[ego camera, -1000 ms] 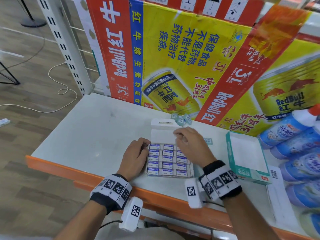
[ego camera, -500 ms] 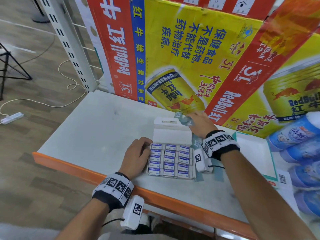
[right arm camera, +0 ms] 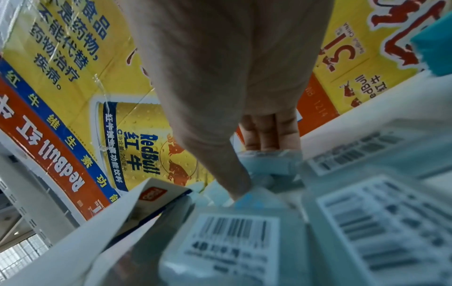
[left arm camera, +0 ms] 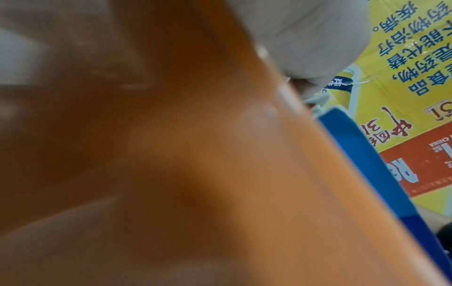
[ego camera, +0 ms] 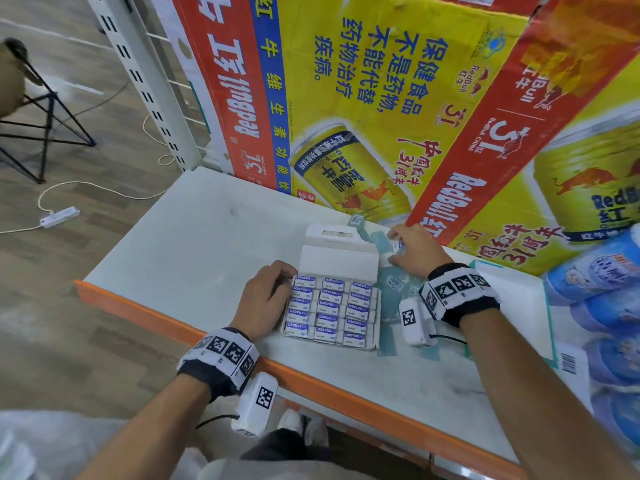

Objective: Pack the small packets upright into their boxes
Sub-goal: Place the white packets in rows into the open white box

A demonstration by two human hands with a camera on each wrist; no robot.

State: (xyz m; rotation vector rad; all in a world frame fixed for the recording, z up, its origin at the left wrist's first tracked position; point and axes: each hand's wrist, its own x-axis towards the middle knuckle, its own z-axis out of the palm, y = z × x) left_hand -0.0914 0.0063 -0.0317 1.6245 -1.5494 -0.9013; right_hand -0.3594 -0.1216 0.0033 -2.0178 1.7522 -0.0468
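Note:
A white box with its lid (ego camera: 337, 261) folded back lies on the shelf, filled with rows of upright blue-and-white eraser packets (ego camera: 329, 308). My left hand (ego camera: 277, 282) holds the box's left side with curled fingers; the left wrist view is blurred orange, with the box's blue wall (left arm camera: 367, 164) at the right. My right hand (ego camera: 398, 247) is beyond the lid among loose pale-blue packets (ego camera: 394, 284). Its thumb (right arm camera: 234, 174) and fingers (right arm camera: 266, 133) pinch one pale-blue packet (right arm camera: 269, 164). Barcoded packets (right arm camera: 234, 238) lie close under the wrist.
A tall Red Bull carton (ego camera: 381, 98) walls off the back of the shelf. A teal-edged box (ego camera: 512, 306) and blue bottles (ego camera: 602, 271) crowd the right. The shelf's orange front edge (ego camera: 311, 379) runs below my wrists. A perforated rack post (ego camera: 138, 81) stands at far left.
My right hand left the top of the filled box and reached back to the loose packets behind the lid, closing on one. The left hand stayed on the box.

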